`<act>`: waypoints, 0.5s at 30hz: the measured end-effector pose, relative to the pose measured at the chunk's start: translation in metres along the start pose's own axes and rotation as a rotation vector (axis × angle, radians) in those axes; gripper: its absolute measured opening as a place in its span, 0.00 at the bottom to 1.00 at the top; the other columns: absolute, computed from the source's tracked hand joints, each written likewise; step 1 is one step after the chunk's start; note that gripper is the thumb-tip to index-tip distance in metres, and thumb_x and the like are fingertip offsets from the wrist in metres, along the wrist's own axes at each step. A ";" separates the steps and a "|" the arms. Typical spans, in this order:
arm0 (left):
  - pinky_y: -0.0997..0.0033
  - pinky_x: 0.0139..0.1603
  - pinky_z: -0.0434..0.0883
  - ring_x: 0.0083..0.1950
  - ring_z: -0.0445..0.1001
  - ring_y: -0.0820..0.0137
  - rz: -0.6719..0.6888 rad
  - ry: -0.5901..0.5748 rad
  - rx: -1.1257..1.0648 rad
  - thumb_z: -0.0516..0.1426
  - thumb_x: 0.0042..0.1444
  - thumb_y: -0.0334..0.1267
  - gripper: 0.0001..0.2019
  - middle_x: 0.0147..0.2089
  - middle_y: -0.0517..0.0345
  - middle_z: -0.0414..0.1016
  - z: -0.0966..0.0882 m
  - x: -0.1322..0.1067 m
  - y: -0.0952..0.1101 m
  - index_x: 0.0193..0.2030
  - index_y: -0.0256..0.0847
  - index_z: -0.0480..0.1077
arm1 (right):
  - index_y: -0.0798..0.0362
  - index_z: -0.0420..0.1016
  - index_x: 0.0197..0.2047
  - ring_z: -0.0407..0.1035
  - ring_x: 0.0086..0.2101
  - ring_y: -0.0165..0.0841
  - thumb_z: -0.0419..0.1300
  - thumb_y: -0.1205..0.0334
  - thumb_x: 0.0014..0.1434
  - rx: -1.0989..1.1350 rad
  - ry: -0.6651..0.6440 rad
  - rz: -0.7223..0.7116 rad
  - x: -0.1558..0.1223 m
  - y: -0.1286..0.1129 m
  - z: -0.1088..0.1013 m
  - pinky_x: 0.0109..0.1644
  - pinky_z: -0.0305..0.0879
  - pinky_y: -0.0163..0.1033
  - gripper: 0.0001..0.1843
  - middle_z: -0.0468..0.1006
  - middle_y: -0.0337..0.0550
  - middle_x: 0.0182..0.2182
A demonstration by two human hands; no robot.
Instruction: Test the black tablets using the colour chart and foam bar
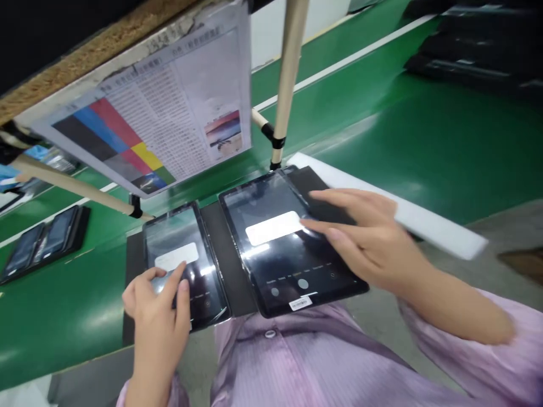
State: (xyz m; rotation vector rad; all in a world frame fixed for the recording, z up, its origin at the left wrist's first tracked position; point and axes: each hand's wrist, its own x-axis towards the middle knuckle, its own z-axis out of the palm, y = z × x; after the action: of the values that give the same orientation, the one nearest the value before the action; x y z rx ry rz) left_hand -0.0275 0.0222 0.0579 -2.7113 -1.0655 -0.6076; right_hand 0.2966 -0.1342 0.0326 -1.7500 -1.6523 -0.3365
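Two black tablets lie side by side on a dark tray (227,257), each lit with a white pop-up box. Over the smaller-looking left tablet (176,226), my left hand (161,308) has its index finger at the box's lower edge, the other fingers loosely bent. My right hand (373,243) is held over the right tablet (271,198), fingers stretched out, with one fingertip at the right end of its white box (274,228). Camera-style controls and a small barcode label (300,303) show near that tablet's lower edge. Neither hand grips anything.
A printed sheet with colour blocks (169,102) hangs from a shelf on beige pipes (288,79). White foam (382,203) lies right of the tray. More tablets (46,240) rest on the green conveyor (102,271) at left; dark stacked items (479,51) stand at far right.
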 end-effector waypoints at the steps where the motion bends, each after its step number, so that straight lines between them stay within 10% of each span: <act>1: 0.46 0.55 0.60 0.53 0.64 0.52 -0.002 -0.015 0.004 0.52 0.66 0.35 0.16 0.49 0.42 0.65 -0.001 0.002 0.002 0.52 0.40 0.80 | 0.53 0.82 0.47 0.67 0.57 0.47 0.51 0.69 0.67 0.011 0.032 0.005 -0.001 0.001 -0.002 0.57 0.63 0.59 0.17 0.71 0.56 0.59; 10: 0.44 0.50 0.65 0.54 0.62 0.49 -0.072 -0.134 0.081 0.51 0.67 0.38 0.17 0.54 0.40 0.66 0.001 0.007 0.018 0.55 0.47 0.78 | 0.50 0.81 0.46 0.70 0.56 0.45 0.44 0.56 0.72 -0.045 0.064 0.271 -0.020 0.017 -0.017 0.57 0.66 0.55 0.23 0.74 0.52 0.57; 15: 0.36 0.61 0.61 0.59 0.64 0.45 -0.361 -0.060 0.033 0.48 0.67 0.47 0.23 0.54 0.38 0.68 -0.004 -0.010 -0.042 0.58 0.40 0.76 | 0.56 0.80 0.51 0.65 0.61 0.49 0.44 0.42 0.69 -0.240 0.105 0.501 -0.030 0.077 -0.002 0.63 0.61 0.57 0.31 0.72 0.60 0.59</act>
State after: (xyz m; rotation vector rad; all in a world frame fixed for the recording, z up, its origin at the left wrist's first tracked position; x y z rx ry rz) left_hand -0.0636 0.0459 0.0575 -2.5393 -1.5830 -0.5535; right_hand 0.3656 -0.1550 -0.0079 -2.2087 -1.0820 -0.3915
